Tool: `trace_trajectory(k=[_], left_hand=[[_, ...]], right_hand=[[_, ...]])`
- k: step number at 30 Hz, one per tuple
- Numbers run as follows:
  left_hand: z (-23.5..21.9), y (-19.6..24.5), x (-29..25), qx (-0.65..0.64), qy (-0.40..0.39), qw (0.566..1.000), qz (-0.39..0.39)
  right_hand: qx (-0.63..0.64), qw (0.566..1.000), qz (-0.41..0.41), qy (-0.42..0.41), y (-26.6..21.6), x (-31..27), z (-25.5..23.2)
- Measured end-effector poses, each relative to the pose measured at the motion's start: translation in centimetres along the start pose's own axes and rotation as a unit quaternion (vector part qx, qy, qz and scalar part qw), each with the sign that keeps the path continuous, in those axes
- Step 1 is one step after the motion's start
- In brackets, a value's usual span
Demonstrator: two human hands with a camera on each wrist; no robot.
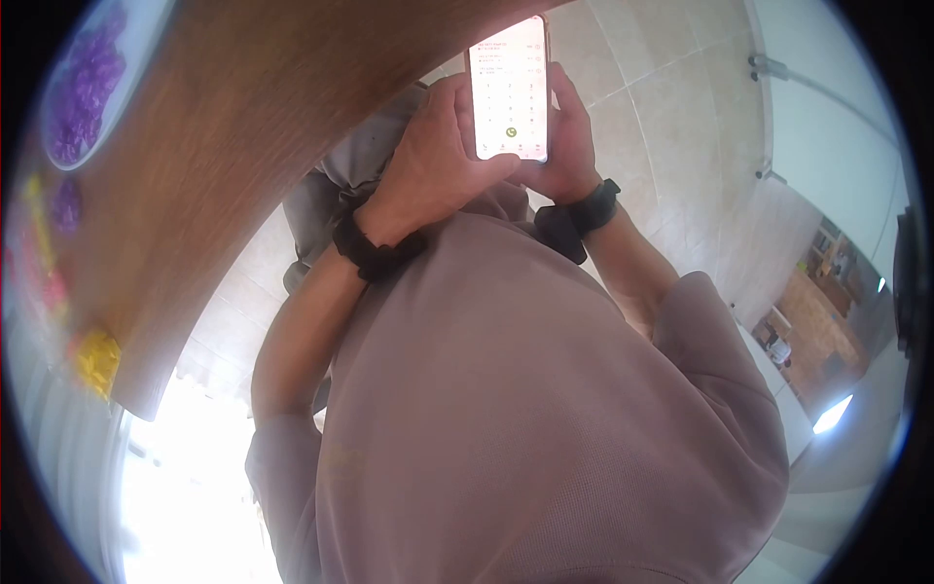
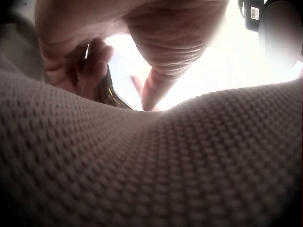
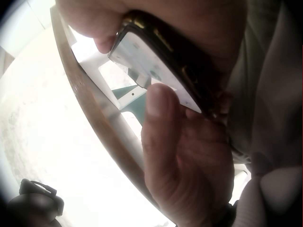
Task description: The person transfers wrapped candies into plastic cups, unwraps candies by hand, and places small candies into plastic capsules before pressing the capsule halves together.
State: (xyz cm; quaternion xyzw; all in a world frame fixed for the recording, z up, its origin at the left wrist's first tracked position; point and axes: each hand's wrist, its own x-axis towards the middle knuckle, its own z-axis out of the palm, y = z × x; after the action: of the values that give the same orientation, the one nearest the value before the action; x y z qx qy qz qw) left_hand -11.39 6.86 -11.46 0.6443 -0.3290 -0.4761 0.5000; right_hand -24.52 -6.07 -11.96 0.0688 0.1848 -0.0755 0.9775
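Note:
A smartphone [image 1: 510,97] with a bright screen is held upright between both hands, beyond the person's lap. Its screen shows a number keypad, a round green call button and a short list on top. The left hand [image 1: 428,161] grips the phone's lower left side, with its thumb at the bottom edge. Around the right side and lower back curls the right hand [image 1: 572,131]. In the right wrist view, the left thumb [image 3: 161,101] lies over the lit screen, and the phone's dark case [image 3: 182,61] rests against the right hand. Sleeve cloth hides much of the left wrist view.
A curved wooden table [image 1: 195,117] runs along the left. On it are a white tray [image 1: 131,107] of purple wrapped pieces [image 1: 86,97], a single purple piece [image 1: 68,204] and a yellow packet [image 1: 95,360]. Pale floor tiles [image 1: 671,107] and white cabinets [image 1: 827,117] stand at the right.

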Motion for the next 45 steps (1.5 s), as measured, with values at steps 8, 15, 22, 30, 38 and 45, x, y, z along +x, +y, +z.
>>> trace_trajectory(k=[8,15,22,30,38,45], left_hand=[[0.0,0.1,0.0,0.01,0.004,1.0,0.005],[0.0,-0.3,0.0,0.041,0.0,0.999,0.004],[0.2,-0.4,-0.1,0.044,0.006,0.999,0.012],[0.4,-0.4,-0.1,0.028,0.007,1.0,0.005],[0.3,-0.3,-0.1,0.019,0.004,1.0,-0.002],[0.5,-0.7,-0.2,0.062,0.016,0.998,0.017]], right_hand=[[0.0,1.0,-0.004,0.005,0.1,0.1,-0.2],[-0.037,0.999,-0.009,0.019,0.1,0.0,-0.4],[-0.094,0.995,0.006,-0.013,-0.3,0.0,-1.2],[-0.079,0.996,0.011,-0.028,-0.3,0.0,-1.3],[-0.078,0.997,0.009,-0.022,-0.5,0.1,-2.1],[-0.075,0.997,0.01,-0.029,-0.3,0.0,-1.7]])
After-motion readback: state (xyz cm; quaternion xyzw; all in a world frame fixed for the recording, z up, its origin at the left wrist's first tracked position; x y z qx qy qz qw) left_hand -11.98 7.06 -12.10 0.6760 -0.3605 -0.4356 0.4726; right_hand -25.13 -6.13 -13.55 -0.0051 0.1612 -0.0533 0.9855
